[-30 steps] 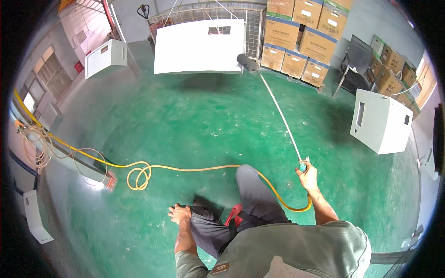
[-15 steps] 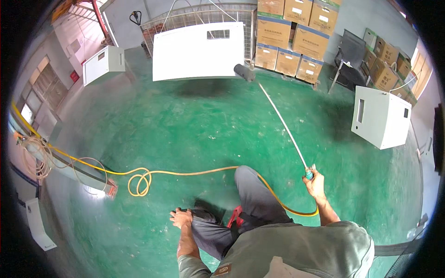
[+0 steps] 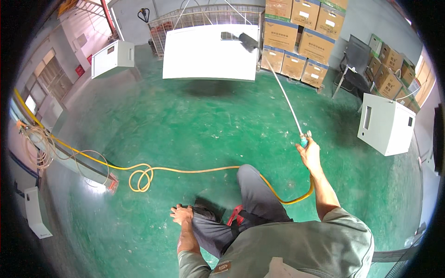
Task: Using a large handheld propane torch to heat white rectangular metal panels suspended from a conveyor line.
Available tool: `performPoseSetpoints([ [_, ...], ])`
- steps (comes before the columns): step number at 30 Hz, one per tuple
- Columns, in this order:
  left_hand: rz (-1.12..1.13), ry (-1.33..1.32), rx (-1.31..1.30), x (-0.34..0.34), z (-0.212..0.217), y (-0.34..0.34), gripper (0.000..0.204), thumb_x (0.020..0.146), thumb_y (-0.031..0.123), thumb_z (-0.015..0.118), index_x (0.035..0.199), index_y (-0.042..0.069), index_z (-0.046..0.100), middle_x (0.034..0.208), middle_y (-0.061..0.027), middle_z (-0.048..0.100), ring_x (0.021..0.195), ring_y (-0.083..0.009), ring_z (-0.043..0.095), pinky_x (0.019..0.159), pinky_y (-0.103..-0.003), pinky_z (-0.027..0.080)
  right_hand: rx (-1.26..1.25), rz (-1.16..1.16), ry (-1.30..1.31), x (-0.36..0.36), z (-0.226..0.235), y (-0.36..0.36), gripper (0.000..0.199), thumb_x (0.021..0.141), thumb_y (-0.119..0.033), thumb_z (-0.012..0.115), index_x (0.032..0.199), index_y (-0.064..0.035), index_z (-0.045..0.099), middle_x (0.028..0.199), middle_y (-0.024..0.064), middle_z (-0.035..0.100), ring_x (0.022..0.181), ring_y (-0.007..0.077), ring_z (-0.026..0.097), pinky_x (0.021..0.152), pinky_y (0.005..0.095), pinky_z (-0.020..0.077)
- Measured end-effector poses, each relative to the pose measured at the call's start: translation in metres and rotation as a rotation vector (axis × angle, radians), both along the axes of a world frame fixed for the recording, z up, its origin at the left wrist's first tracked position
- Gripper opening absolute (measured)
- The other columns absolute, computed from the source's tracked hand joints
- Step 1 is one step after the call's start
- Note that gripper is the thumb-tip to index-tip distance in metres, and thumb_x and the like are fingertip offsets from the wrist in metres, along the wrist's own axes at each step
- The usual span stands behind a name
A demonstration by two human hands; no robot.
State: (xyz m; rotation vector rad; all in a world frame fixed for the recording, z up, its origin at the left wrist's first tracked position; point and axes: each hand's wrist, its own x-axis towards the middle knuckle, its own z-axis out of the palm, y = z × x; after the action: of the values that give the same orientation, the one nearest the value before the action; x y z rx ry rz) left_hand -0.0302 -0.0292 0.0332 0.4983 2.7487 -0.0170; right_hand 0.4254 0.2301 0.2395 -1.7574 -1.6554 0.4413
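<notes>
My right hand (image 3: 311,154) is clasped round the teal handle (image 3: 304,142) of a long pale wand (image 3: 288,101); its dark cylindrical head (image 3: 249,42) is well ahead and leftward, before a hanging white panel (image 3: 204,55), though I can't tell if they touch. My left hand (image 3: 181,214), left and nearer me, rests loosely spread on my knee (image 3: 202,228).

The panel (image 3: 204,58) at the upper middle of the frame was white, the rod (image 3: 284,94) white with a dark grey head (image 3: 249,42), the hose (image 3: 199,171) yellow, the floor (image 3: 204,125) mottled green, the upper-right cartons (image 3: 281,34) mostly brown
</notes>
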Motion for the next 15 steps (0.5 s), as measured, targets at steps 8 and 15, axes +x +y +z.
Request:
performPoseSetpoints([
  [8,0.008,-0.010,-0.027,-0.001,-0.001,0.004,0.060,0.084,0.049,0.071,0.135,0.020,0.059,0.145,-0.0106,0.041,0.134,-0.0376,0.041,0.102,-0.055,0.046,-0.028,0.146,0.120,-0.064,0.013,0.017,0.050,0.077,-0.028,0.083,0.110,0.0063,0.067,0.075,0.0131,0.067,0.070,0.0214,0.066,0.068,0.0365,0.0518],
  [15,0.005,-0.034,-0.007,-0.001,0.000,0.002,0.059,0.084,0.049,0.071,0.134,0.019,0.059,0.143,-0.0105,0.041,0.134,-0.0378,0.040,0.101,-0.054,0.046,-0.100,0.255,0.149,-0.090,0.018,0.003,0.045,0.081,-0.023,0.079,0.113,0.0065,0.067,0.071,0.0136,0.064,0.066,0.0206,0.063,0.064,0.0377,0.0500],
])
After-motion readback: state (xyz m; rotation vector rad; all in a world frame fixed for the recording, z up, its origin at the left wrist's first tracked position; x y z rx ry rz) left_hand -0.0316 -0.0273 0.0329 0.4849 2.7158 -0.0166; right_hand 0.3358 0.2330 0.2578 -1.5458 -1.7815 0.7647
